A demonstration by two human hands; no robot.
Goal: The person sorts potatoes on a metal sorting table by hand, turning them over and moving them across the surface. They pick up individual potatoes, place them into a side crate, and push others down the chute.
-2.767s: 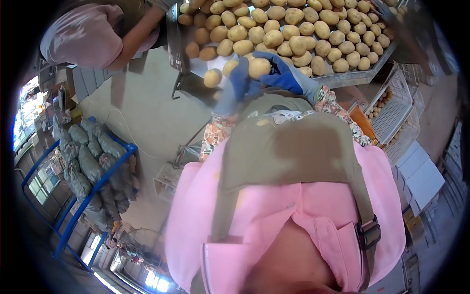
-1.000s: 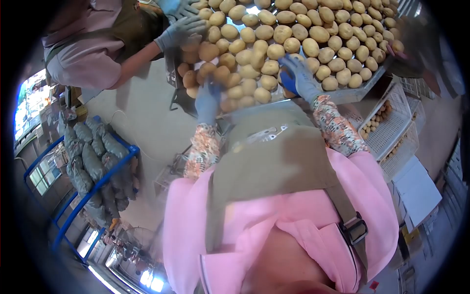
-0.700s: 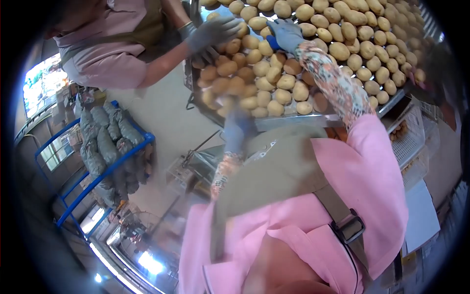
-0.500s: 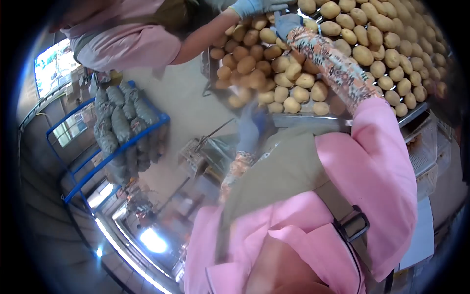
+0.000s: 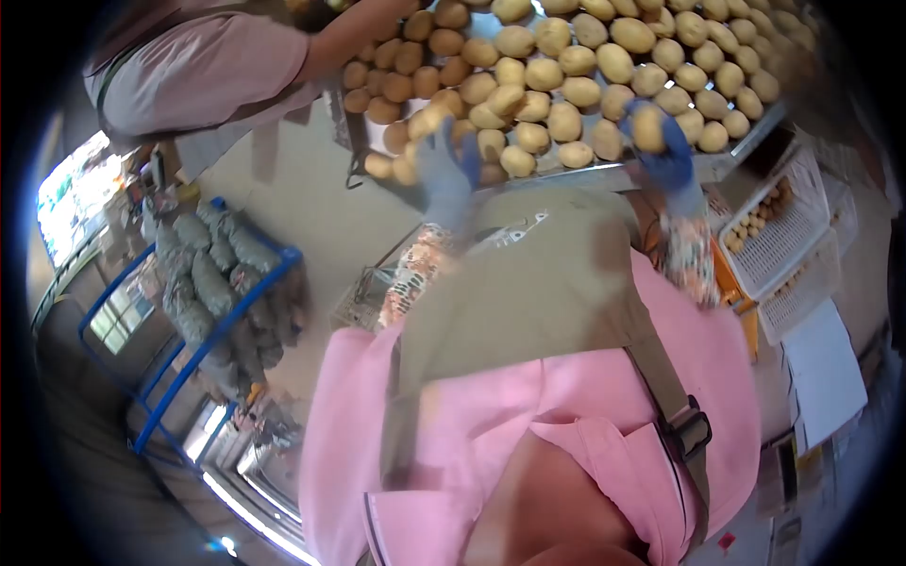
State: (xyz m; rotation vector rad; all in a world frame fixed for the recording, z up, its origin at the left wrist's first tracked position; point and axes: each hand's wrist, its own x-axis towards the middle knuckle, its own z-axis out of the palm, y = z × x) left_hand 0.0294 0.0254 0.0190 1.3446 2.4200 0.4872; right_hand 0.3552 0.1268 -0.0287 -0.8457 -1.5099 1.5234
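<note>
My right hand (image 5: pixel 675 160), in a grey-blue glove, is closed around a potato (image 5: pixel 648 128) above the front edge of the metal sorting table (image 5: pixel 590 177). My left hand (image 5: pixel 448 174), gloved alike and slightly blurred, reaches over the same edge with its fingers apart. It is beside several potatoes near the table's left corner, and no potato shows clearly inside it. Many loose potatoes (image 5: pixel 564 121) lie across the table top, darker ones in shade at the left.
A co-worker's arm (image 5: pixel 354 38) extends over the table's left side. White plastic crates (image 5: pixel 779 226) holding some potatoes stand at the right. On the left, a blue-framed cart (image 5: pixel 212 340) carries several filled sacks (image 5: pixel 209 278).
My right hand has come back from the far side of the table to its front edge, now with a potato. My left hand has risen to the potatoes. The view has shifted.
</note>
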